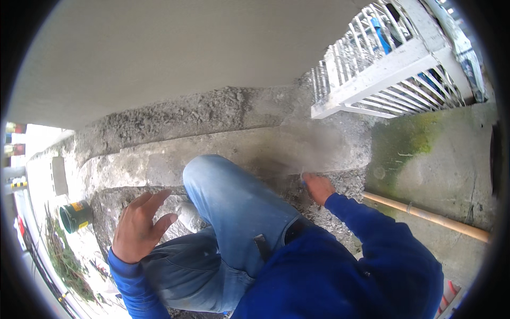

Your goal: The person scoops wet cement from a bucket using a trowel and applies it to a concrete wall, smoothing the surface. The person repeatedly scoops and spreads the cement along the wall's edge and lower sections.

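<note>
My right hand (319,189) is closed, low over the concrete ledge (154,162) that runs along the foot of a smooth grey wall. A small pale blue and white bit shows at its fingers. Whatever it grips is smeared by motion, and a brownish blur spreads over the ledge beyond it. Off to the left, my left hand (139,226) hangs in the air with thumb and fingers apart, holding nothing. My bent knee in blue jeans (223,186) is between the two hands and hides part of the ledge.
A white slatted metal gate (382,74) stands at the upper right. A bamboo pole (425,215) lies on the mossy concrete at right. At left is a dark green bucket (75,216). Rough grey rubble (175,114) lines the wall's foot.
</note>
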`<action>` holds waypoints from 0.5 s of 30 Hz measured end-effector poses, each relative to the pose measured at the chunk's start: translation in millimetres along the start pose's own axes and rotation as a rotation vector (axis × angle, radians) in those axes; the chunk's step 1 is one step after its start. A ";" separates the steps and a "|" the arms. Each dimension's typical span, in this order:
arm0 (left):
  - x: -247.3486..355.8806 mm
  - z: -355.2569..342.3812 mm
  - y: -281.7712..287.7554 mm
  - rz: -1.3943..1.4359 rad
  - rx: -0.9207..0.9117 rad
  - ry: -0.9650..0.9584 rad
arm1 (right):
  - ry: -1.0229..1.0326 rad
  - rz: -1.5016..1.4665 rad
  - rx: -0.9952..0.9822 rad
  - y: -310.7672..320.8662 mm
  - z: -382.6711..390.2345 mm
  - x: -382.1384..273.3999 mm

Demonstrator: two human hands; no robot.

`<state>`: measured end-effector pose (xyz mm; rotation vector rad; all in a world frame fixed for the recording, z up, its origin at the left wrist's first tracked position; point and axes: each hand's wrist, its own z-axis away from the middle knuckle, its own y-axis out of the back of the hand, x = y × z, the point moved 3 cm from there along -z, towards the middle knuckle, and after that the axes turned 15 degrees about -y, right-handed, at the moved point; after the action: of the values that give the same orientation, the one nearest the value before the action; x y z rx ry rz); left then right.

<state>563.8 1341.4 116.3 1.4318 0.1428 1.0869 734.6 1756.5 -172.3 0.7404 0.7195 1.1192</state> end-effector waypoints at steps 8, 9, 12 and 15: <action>30.4 13.9 5.4 -0.143 0.061 -0.087 | 0.179 -0.075 0.088 13.8 -8.4 -26.1; 37.1 18.0 7.2 -0.173 0.118 -0.138 | 0.082 -0.180 0.135 20.4 -23.5 -26.8; 65.6 60.6 21.7 -0.035 0.298 -0.078 | -0.164 -0.463 0.211 40.5 -91.7 -69.9; 73.7 92.2 -14.5 0.148 0.357 0.094 | -0.238 -0.397 0.329 32.1 -168.6 -44.4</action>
<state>672.7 1327.8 161.9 1.7305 0.3151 1.2970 569.0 1748.8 -235.0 0.9416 0.8132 0.5468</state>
